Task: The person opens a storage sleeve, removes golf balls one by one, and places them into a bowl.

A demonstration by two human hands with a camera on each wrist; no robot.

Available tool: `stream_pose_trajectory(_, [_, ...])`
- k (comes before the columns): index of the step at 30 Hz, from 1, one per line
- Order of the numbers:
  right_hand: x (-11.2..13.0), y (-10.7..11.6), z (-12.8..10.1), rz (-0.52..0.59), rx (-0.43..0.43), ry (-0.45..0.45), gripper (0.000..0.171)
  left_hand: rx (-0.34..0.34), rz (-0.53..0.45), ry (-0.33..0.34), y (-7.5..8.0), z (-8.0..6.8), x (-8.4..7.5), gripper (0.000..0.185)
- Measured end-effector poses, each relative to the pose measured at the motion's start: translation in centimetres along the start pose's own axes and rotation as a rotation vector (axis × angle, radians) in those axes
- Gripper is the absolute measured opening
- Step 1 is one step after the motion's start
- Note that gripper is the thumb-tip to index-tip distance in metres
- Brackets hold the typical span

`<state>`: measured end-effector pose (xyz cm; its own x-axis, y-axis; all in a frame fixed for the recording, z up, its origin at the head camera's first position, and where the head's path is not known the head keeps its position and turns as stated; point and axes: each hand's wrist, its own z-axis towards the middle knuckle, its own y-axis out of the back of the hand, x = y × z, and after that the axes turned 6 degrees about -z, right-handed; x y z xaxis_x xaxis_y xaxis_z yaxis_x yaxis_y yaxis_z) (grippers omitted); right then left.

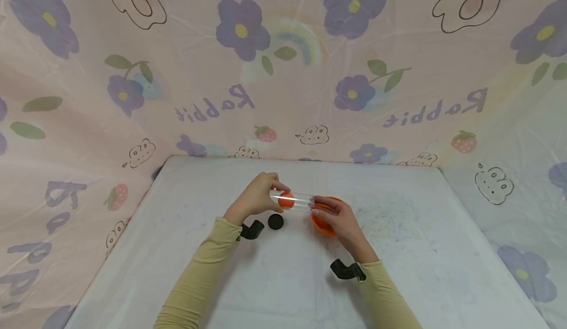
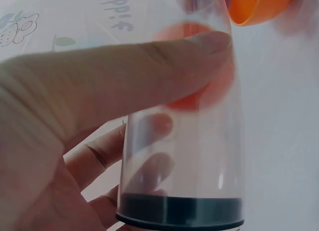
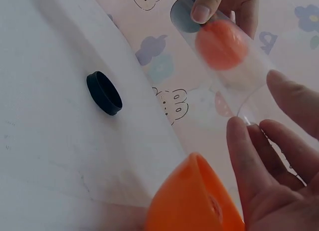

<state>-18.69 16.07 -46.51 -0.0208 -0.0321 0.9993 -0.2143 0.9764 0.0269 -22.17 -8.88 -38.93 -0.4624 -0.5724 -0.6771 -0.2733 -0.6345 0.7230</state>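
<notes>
A clear plastic tube (image 1: 298, 201) lies level above the white table (image 1: 398, 250), held between both hands. An orange ball (image 1: 286, 200) sits inside it near the left end. My left hand (image 1: 275, 192) grips that end, thumb over the tube (image 2: 199, 156) and the ball (image 2: 225, 84); a black cap (image 2: 179, 211) closes it. My right hand (image 1: 317, 207) pinches the open end, its fingers (image 3: 246, 156) at the rim of the tube (image 3: 239, 79). The ball (image 3: 222, 44) shows through the wall.
A loose black cap (image 1: 275, 221) lies on the table under the tube, also visible in the right wrist view (image 3: 103, 93). An orange bowl (image 1: 322, 225) sits below my right hand. A flowered pink cloth (image 1: 283, 73) hangs behind and beside the table.
</notes>
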Motion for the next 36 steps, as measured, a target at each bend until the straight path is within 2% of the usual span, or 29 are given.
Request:
stream_pose_trajectory(6, [-0.1, 0.0, 0.0, -0.026, -0.013, -0.02, 0.048, -0.001, 0.007, 0.014, 0.0, 0.2, 0.1, 0.05])
stream_pose_trajectory(20, [0.1, 0.2, 0.0, -0.067, -0.02, -0.039, 0.053, -0.005, -0.004, -0.016, 0.1, 0.1, 0.2, 0.05])
stream_pose_trajectory(29, [1.4, 0.7, -0.1, -0.055, -0.031, -0.027, 0.055, -0.018, -0.104, 0.031, 0.2, -0.1, 0.4, 0.049])
stream_pose_trajectory(36, [2.1, 1.5, -0.3, -0.045, -0.059, -0.022, 0.053, -0.028, -0.121, 0.032, 0.2, -0.2, 1.0, 0.048])
